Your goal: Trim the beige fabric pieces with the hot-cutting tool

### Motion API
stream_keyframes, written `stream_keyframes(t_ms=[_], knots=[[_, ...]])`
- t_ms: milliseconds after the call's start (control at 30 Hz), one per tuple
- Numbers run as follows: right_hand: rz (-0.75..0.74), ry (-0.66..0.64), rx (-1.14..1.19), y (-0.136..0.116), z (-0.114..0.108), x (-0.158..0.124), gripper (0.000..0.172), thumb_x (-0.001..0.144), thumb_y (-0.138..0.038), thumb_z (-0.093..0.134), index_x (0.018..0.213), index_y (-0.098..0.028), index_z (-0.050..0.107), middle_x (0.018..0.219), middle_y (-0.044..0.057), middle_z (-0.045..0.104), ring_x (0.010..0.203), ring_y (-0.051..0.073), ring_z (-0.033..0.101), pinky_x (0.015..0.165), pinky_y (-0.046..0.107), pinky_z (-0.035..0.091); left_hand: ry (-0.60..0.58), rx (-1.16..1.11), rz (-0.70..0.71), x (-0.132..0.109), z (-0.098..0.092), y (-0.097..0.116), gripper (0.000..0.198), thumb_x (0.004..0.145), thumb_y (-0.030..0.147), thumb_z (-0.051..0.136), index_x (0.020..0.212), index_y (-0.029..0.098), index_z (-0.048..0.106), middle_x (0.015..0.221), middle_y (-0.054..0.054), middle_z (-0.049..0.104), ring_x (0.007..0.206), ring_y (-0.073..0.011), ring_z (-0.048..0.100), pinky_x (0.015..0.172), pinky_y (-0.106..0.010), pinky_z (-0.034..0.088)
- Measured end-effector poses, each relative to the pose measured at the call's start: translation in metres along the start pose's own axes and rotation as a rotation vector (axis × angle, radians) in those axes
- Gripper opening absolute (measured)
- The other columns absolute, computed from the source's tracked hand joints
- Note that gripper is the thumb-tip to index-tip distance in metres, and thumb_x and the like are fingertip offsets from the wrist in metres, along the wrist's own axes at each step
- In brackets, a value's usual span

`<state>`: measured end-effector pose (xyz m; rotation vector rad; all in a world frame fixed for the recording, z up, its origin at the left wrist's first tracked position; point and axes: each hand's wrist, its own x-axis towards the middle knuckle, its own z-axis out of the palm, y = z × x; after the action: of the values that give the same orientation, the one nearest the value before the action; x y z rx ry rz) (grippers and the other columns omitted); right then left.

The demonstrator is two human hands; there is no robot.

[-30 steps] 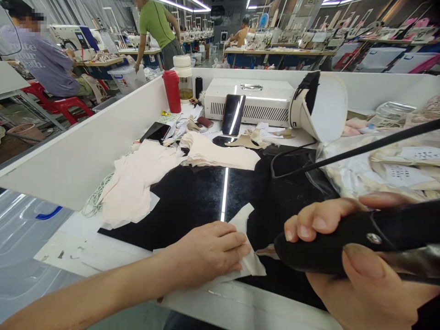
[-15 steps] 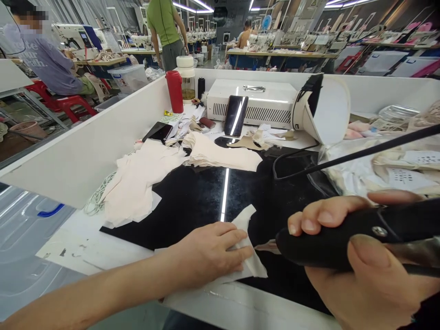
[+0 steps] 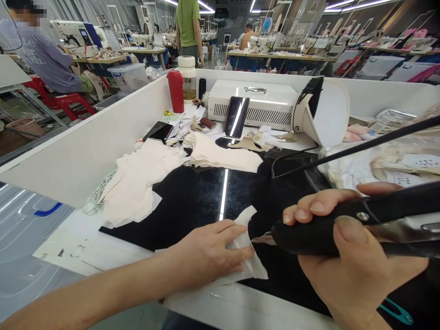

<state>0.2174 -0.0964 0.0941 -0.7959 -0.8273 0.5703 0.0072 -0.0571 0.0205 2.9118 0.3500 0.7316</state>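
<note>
My left hand point(image 3: 206, 254) lies flat, fingers stretched out, pressing a small pale fabric piece point(image 3: 249, 263) onto the black glossy work surface point(image 3: 192, 197) near the front edge. My right hand point(image 3: 347, 256) is wrapped round the black handle of a corded cutting tool point(image 3: 309, 236). The tool's metal tip point(image 3: 261, 239) points left and touches the fabric edge just beside my left fingertips. A black cable point(image 3: 360, 146) runs from the tool up to the right.
Stacks of pale fabric point(image 3: 137, 178) lie left and behind. A white metal box point(image 3: 254, 103), phones point(image 3: 235, 114), a red bottle point(image 3: 175, 90), a white lamp point(image 3: 321, 110) and bagged pieces point(image 3: 385, 160) stand at the back. Other people work at far tables.
My right hand has carried the tool a little left, bringing its tip against the fabric edge. My left hand stays on the fabric. A person in green at the back has walked right.
</note>
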Motion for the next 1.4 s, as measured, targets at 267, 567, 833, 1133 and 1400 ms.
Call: stream_keyframes(t_ms=[267, 567, 833, 1133, 1400], knots=[[-0.029, -0.032, -0.018, 0.009, 0.002, 0.003, 0.047, 0.083, -0.035, 0.106, 0.117, -0.033, 0.074, 0.081, -0.007, 0.071, 0.065, 0.019, 0.071, 0.061, 0.036, 0.070, -0.012, 0.005, 0.011, 0.003, -0.002, 0.001, 0.025, 0.120, 0.034, 0.074, 0.138, 0.019, 0.079, 0.151, -0.021, 0.077, 0.143, -0.0280, 0.074, 0.126, -0.040, 0.062], [0.033, -0.091, 0.025, 0.001, -0.009, -0.007, 0.045, 0.086, -0.034, 0.107, 0.120, -0.033, 0.077, 0.082, -0.007, 0.071, 0.068, 0.018, 0.069, 0.061, 0.032, 0.068, 0.031, 0.167, -0.094, -0.002, -0.001, 0.045, 0.042, 0.125, 0.047, 0.062, 0.142, 0.012, 0.077, 0.147, -0.021, 0.081, 0.145, -0.0278, 0.074, 0.125, -0.035, 0.060], [0.023, -0.117, 0.002, 0.000, -0.009, -0.006, 0.043, 0.087, -0.038, 0.107, 0.119, -0.033, 0.078, 0.083, -0.006, 0.074, 0.067, 0.017, 0.068, 0.060, 0.031, 0.067, -0.066, -0.032, 0.125, 0.026, -0.010, -0.015, 0.033, 0.117, 0.004, 0.047, 0.126, 0.009, 0.079, 0.136, -0.015, 0.083, 0.138, -0.0240, 0.077, 0.131, -0.035, 0.059], [-0.007, -0.166, -0.002, 0.001, -0.010, -0.006, 0.039, 0.094, -0.036, 0.102, 0.123, -0.032, 0.076, 0.087, -0.005, 0.077, 0.069, 0.018, 0.073, 0.064, 0.032, 0.071, -0.223, -0.283, 0.146, 0.026, 0.001, -0.055, 0.030, 0.114, 0.003, 0.058, 0.136, 0.009, 0.077, 0.138, -0.016, 0.085, 0.135, -0.0268, 0.079, 0.123, -0.037, 0.064], [-0.014, -0.157, -0.013, 0.000, -0.008, -0.007, 0.041, 0.094, -0.037, 0.103, 0.122, -0.032, 0.074, 0.086, -0.006, 0.076, 0.068, 0.016, 0.072, 0.062, 0.029, 0.070, -0.175, -0.286, 0.130, 0.016, -0.009, -0.056, 0.029, 0.127, 0.026, 0.054, 0.135, 0.017, 0.080, 0.132, -0.013, 0.084, 0.128, -0.0240, 0.081, 0.114, -0.031, 0.065]])
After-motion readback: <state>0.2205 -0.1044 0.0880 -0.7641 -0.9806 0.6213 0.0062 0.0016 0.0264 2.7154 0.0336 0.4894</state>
